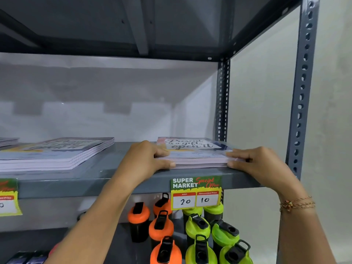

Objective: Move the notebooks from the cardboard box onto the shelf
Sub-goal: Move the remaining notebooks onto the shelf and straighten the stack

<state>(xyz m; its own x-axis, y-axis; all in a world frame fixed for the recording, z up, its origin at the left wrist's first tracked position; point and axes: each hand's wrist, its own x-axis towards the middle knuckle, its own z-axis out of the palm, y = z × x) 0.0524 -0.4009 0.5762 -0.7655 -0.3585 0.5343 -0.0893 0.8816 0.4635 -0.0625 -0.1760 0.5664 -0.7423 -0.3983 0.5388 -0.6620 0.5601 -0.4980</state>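
Note:
A stack of notebooks (192,151) with lettered covers lies flat on the grey metal shelf (106,174), close to its right end. My left hand (146,159) grips the stack's left edge, fingers on top and thumb along the front. My right hand (255,162) grips its right edge the same way. A second stack of notebooks (57,153) rests on the same shelf to the left, and the edge of a third stack (7,141) shows at the far left. The cardboard box is out of view.
A price tag (196,193) hangs from the shelf's front lip below the held stack, another price tag (8,197) at the left. Orange bottles (162,227) and green bottles (209,231) stand on the lower shelf. The shelf's upright post (302,92) rises at right, the upper shelf overhead.

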